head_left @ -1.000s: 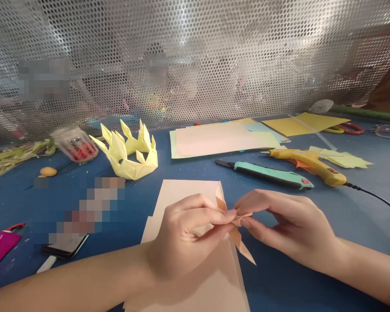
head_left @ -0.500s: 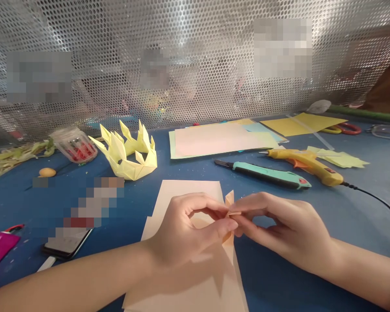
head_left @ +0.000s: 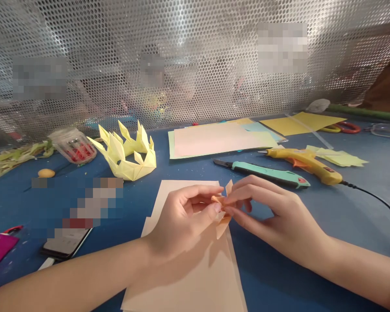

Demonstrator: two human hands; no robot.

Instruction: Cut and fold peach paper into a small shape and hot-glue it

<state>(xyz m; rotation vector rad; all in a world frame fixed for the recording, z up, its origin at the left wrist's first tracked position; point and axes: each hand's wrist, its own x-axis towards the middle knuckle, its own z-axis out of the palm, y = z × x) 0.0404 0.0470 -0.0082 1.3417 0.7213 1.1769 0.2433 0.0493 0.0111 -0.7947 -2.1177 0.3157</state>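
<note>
A small folded peach paper piece (head_left: 223, 223) is pinched between both hands above peach sheets (head_left: 185, 281) lying on the blue table. My left hand (head_left: 190, 216) grips it from the left, thumb in front. From the right, my right hand (head_left: 273, 212) holds it between thumb and fingers, and its tip sticks up between the hands. Part of the piece is hidden behind the fingers. A folded yellow paper crown (head_left: 130, 167) stands behind my left hand.
Beyond my right hand lie a green cutter (head_left: 269, 173) and a yellow glue gun (head_left: 307, 162) with its cord. Stacked paper (head_left: 211, 139) is at the back, red-handled scissors (head_left: 349, 127) back right. Left are a jar (head_left: 73, 145) and a phone (head_left: 65, 245).
The folded piece has turned and shifted slightly left, showing more of its orange-toned folds. The right hand's fingers have lifted and spread somewhat, while the left fingers have shifted on the paper.
</note>
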